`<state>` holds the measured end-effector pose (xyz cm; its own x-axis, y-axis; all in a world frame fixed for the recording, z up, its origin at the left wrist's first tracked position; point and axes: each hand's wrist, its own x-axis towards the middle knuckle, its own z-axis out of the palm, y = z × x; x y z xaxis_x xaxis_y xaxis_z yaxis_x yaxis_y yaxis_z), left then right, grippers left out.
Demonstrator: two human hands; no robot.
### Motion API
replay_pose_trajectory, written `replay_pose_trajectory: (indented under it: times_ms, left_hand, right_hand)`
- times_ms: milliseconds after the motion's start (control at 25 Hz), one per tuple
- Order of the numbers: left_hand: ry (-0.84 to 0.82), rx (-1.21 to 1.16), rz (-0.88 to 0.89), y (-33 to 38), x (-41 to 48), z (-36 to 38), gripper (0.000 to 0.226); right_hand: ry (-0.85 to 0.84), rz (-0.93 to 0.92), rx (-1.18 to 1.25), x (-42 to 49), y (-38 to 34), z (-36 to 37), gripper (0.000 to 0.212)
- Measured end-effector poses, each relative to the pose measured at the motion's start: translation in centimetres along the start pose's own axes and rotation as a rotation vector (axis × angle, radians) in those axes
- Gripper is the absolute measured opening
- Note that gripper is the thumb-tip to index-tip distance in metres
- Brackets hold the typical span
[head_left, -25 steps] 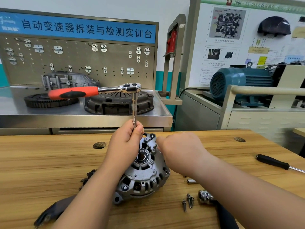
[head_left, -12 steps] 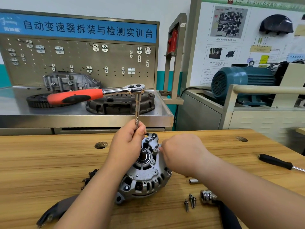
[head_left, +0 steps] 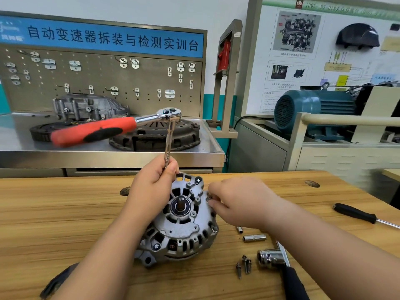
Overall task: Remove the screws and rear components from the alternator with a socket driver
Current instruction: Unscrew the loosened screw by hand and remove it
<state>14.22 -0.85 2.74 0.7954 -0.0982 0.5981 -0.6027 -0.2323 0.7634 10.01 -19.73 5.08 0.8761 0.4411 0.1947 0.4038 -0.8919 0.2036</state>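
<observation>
1. alternator [head_left: 181,221] lies shaft end up, mid tabletop [head_left: 54,217]
2. left hand [head_left: 151,189] clenched round the upright extension bar of the red-handled ratchet [head_left: 121,126], at the alternator's far rim; the handle sticks out left
3. right hand [head_left: 240,202] has fingers curled at the alternator's right rim; can't tell if it pinches anything
4. loose screws [head_left: 244,265] and small sockets [head_left: 254,237] lie toward the near-right corner; black screwdriver [head_left: 355,214] by the right edge

I count | my hands 2: left hand [head_left: 151,187], right hand [head_left: 240,202] | alternator [head_left: 181,230] 1 | ratchets 2: red-handled ratchet [head_left: 97,131], black-handled ratchet [head_left: 270,257] | loose screws [head_left: 246,264] 3 | loose sockets [head_left: 254,237] 2 | screwdriver [head_left: 355,214] 1 | wooden table [head_left: 65,213] 1 | blue motor [head_left: 313,109] 1
</observation>
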Motion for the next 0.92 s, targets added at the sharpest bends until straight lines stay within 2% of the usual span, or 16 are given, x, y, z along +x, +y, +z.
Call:
replay_pose_trajectory:
  times_ms: [120, 240, 360, 480, 560, 640, 720, 840, 920]
  left_hand:
    - [-0.007, -0.041, -0.034, 1.0, 0.0, -0.4, 0.033]
    - [-0.003, -0.130, -0.069, 2.2, -0.2, -0.2, 0.031]
    - [-0.012, -0.224, -0.102, 3.1, -0.8, -0.1, 0.031]
    - [-0.018, -0.299, -0.160, 3.5, -1.6, 0.0, 0.031]
    - [-0.026, -0.358, -0.190, 3.6, -2.0, 0.1, 0.031]
    - [-0.042, -0.431, -0.208, 3.8, -2.2, 0.1, 0.032]
    - [-0.064, -0.512, -0.224, 4.0, -2.3, -0.2, 0.033]
    - [-0.098, -0.605, -0.246, 4.3, -2.4, -0.7, 0.029]
    - [-0.103, -0.635, -0.261, 4.5, -2.5, -0.9, 0.023]
  right_hand:
    - [0.096, 0.074, 0.161, -0.4, 0.0, 0.8, 0.035]
    - [0.156, 0.092, 0.132, 0.0, -0.8, 1.6, 0.039]
    - [0.190, 0.083, 0.084, 0.3, -1.1, 1.8, 0.029]
    - [0.192, 0.053, 0.004, 0.3, -1.5, 1.3, 0.008]
    - [0.196, 0.027, 0.005, 0.2, -1.6, 1.0, 0.011]
    - [0.212, 0.033, 0.152, -0.3, -1.0, 0.7, 0.006]
    - [0.216, 0.139, 0.419, -0.6, 0.4, 0.7, 0.005]
    - [0.202, 0.296, 0.885, -0.9, 2.1, 2.1, 0.017]
    - [0.144, 0.272, 1.028, -1.0, 2.3, 3.0, 0.023]
